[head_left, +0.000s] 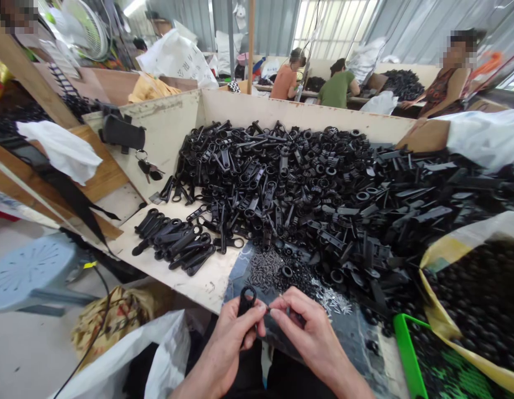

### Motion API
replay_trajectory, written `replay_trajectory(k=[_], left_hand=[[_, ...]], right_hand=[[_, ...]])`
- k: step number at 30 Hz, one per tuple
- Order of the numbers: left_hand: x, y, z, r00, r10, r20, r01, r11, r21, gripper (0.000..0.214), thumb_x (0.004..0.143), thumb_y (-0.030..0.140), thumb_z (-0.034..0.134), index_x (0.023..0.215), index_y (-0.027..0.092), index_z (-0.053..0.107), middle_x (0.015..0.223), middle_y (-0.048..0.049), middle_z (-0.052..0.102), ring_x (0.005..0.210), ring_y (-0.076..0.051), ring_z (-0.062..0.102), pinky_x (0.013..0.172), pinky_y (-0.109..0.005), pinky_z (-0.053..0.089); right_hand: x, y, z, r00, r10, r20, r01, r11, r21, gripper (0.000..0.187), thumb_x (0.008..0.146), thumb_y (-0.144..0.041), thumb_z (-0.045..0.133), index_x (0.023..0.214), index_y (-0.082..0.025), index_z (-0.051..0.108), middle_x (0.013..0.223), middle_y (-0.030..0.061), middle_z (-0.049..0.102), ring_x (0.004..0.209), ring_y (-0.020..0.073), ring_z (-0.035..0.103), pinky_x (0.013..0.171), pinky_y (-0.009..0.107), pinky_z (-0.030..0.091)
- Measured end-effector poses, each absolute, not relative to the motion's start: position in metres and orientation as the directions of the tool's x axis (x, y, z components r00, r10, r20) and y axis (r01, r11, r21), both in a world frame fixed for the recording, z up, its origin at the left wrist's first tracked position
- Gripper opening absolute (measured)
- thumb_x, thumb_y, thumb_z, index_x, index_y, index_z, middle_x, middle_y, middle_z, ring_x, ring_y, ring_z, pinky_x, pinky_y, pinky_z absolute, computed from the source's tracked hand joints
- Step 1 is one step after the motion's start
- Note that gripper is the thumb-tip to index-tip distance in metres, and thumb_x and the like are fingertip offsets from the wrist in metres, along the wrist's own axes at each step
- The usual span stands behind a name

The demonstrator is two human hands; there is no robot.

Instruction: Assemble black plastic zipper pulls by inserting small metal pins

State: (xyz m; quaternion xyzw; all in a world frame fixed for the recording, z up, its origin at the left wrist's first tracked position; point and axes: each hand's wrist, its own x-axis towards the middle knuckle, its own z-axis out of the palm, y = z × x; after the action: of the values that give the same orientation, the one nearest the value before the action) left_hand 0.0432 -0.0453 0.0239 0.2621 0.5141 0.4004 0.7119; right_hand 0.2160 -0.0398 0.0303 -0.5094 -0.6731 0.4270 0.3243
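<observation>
Black ring-ended part (248, 293) is held, ring end up, in L hand (236, 327) at the near edge of the dark mat (352, 332): thumb laid across, fingers curled round the lower end. By R hand (302, 327), just beside it, thumb & index are closed in a pinch; a tiny piece (268, 308) seems to be gripped at the tips, too small to ID. Something dark also shows by R hand's curled fingers; can't tell if it's held.

Main risk, prob.: tiny piece gets dropped, as only fingertips are used. It could then be lost in the lap (298, 382) or among the grey bits (265, 269), small black bits (298, 274) & silver pins (334, 299), all spread loose just beyond the hands w/ no dividers seen. A wrong bit could be picked up for the same reason. A misfit might be caused if the ring-ended part is tilted by uneven L thumb pressure.

Also poss.: big heap (248, 172) could slide fwd if parts are tugged from its foot, & small bits get buried. Yellow-edged sack (442, 305), open beside the green tray (406, 354), might be tipped if bumped by R elbow, contents spilt & mixed.
</observation>
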Motion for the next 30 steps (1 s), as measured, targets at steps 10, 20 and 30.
replay_trajectory(k=[10, 20, 30], left_hand=[[0.043, -0.048, 0.026, 0.151, 0.846, -0.511, -0.264, 0.533, 0.804, 0.038, 0.075, 0.050, 0.079, 0.078, 0.015, 0.063, 0.054, 0.0015, 0.061, 0.043, -0.004, 0.033, 0.045, -0.021, 0.015], [0.048, -0.053, 0.026, 0.190, 0.858, -0.476, -0.225, 0.510, 0.830, 0.034, 0.077, 0.046, 0.076, 0.078, 0.016, 0.062, 0.055, 0.0001, 0.064, 0.043, -0.005, 0.033, 0.045, -0.021, 0.018], [0.060, -0.050, 0.035, 0.134, 0.872, -0.470, -0.364, 0.484, 0.795, 0.015, 0.074, 0.027, 0.069, 0.068, 0.018, 0.058, 0.051, 0.0034, 0.056, 0.045, -0.007, 0.039, 0.045, -0.023, 0.019]], right_hand=[[0.220, -0.040, 0.031, -0.306, 0.951, 0.036, 0.398, 0.163, -0.903, 0.025, 0.102, -0.032, 0.056, 0.087, -0.023, 0.073, 0.083, 0.0013, 0.063, 0.070, 0.0164, 0.057, 0.062, 0.027, 0.041], [0.220, -0.044, 0.031, -0.291, 0.955, 0.049, 0.389, 0.165, -0.907, 0.027, 0.104, -0.033, 0.054, 0.086, -0.022, 0.071, 0.083, 0.0019, 0.065, 0.075, 0.0168, 0.063, 0.066, 0.025, 0.046], [0.226, -0.050, 0.019, -0.208, 0.959, 0.190, 0.318, 0.250, -0.915, 0.015, 0.095, -0.039, 0.069, 0.090, -0.027, 0.075, 0.082, -0.0011, 0.072, 0.071, 0.0154, 0.071, 0.062, 0.015, 0.053]])
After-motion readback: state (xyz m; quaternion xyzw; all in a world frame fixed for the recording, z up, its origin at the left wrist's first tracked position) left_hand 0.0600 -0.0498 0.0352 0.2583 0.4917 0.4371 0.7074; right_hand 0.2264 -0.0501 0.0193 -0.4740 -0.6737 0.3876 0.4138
